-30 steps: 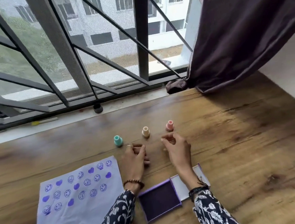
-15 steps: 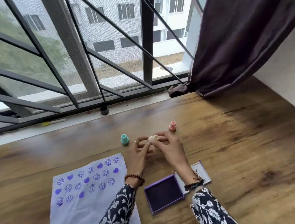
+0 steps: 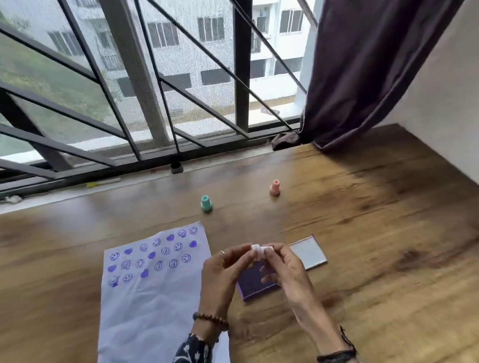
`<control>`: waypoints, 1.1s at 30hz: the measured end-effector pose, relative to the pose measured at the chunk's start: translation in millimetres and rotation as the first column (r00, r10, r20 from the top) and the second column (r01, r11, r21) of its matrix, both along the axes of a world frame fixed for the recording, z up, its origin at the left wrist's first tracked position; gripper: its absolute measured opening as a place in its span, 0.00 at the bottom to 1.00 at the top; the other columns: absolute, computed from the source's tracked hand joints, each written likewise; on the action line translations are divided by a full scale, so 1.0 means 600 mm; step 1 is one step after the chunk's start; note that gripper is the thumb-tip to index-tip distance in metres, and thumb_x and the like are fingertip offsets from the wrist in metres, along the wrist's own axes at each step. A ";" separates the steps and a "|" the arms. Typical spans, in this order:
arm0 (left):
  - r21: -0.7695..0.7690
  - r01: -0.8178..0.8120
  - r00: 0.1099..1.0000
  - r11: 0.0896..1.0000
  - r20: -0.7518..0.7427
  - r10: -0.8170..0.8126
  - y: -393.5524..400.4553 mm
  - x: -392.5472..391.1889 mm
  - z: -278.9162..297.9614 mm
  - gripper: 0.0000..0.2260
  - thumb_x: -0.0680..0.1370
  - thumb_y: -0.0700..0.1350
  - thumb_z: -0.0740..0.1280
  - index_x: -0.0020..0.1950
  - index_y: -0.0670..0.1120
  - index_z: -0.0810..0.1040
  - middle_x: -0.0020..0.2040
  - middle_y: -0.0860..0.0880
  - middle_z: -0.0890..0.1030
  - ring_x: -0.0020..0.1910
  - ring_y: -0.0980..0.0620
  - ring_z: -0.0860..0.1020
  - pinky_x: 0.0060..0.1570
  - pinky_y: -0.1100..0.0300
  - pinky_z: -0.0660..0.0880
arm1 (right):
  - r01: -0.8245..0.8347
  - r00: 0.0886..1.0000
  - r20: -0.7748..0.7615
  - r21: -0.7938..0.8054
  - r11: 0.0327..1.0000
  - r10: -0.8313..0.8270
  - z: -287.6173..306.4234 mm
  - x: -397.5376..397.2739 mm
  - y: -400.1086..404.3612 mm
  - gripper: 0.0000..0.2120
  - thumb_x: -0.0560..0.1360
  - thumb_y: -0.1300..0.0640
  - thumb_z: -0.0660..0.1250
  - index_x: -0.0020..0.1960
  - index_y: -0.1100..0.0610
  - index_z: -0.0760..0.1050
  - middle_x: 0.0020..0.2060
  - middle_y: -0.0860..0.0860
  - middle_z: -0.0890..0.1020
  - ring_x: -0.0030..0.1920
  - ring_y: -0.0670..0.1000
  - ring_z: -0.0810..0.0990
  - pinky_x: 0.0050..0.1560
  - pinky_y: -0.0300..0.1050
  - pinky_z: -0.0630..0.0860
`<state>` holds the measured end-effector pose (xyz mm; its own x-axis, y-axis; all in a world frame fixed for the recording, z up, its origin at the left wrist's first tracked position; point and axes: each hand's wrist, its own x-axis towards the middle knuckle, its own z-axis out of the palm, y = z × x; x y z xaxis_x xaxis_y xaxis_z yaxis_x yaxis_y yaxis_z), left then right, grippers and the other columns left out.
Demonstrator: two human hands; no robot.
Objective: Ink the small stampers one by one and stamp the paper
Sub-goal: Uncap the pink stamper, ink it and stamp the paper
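Observation:
My left hand (image 3: 221, 272) and my right hand (image 3: 283, 267) together pinch a small cream stamper (image 3: 260, 250) by their fingertips, held above the open purple ink pad (image 3: 254, 285). The pad's lid (image 3: 309, 252) lies open to its right. Left of the hands lies the white paper (image 3: 154, 310), with purple smileys and hearts printed across its top part. Farther back on the wooden table stand a teal stamper (image 3: 206, 203) and a pink stamper (image 3: 274, 187), both upright and apart from my hands.
The wooden table (image 3: 398, 254) ends at a window sill with a black metal grille (image 3: 138, 103). A small dark cap (image 3: 176, 167) sits on the sill. A dark purple curtain (image 3: 380, 53) hangs at the back right, beside a white wall (image 3: 463, 109).
The cream stamper was lifted from the row between the teal and pink ones and brought back toward me, over the ink pad. Both hands moved with it.

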<state>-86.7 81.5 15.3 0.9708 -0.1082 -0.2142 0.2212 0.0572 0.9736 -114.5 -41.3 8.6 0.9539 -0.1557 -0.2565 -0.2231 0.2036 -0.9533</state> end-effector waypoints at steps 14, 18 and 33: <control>0.109 -0.033 0.999 0.993 0.012 0.032 0.062 -0.039 -0.019 0.05 0.67 0.43 0.74 0.37 0.54 0.84 0.36 0.58 0.86 0.40 0.59 0.82 0.47 0.61 0.78 | 0.389 0.897 -0.396 0.491 0.780 -0.198 0.023 -0.033 0.043 0.16 0.79 0.59 0.54 0.36 0.61 0.73 0.25 0.52 0.72 0.28 0.49 0.68 0.20 0.36 0.69; 0.127 0.005 0.999 0.992 -0.032 -0.001 0.074 -0.038 -0.035 0.04 0.68 0.42 0.73 0.40 0.51 0.83 0.39 0.53 0.86 0.40 0.59 0.81 0.48 0.57 0.77 | 0.402 0.887 -0.438 0.572 0.715 -0.149 0.024 -0.041 0.035 0.17 0.79 0.59 0.52 0.37 0.62 0.72 0.29 0.54 0.72 0.29 0.49 0.68 0.21 0.36 0.71; 0.240 0.132 0.991 0.962 -0.044 -0.125 0.073 -0.021 -0.060 0.03 0.73 0.43 0.68 0.47 0.47 0.79 0.40 0.45 0.82 0.34 0.52 0.77 0.40 0.57 0.76 | 0.143 0.934 -0.205 -0.538 0.831 -0.293 -0.012 -0.049 0.016 0.04 0.69 0.54 0.71 0.38 0.53 0.79 0.36 0.53 0.84 0.39 0.53 0.81 0.43 0.50 0.78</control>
<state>-99.5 125.6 -20.6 0.9452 -0.1734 -0.2766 0.2389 -0.2099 0.9481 -144.0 -31.9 1.6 0.7846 -0.5304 -0.3211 -0.4916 -0.2165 -0.8435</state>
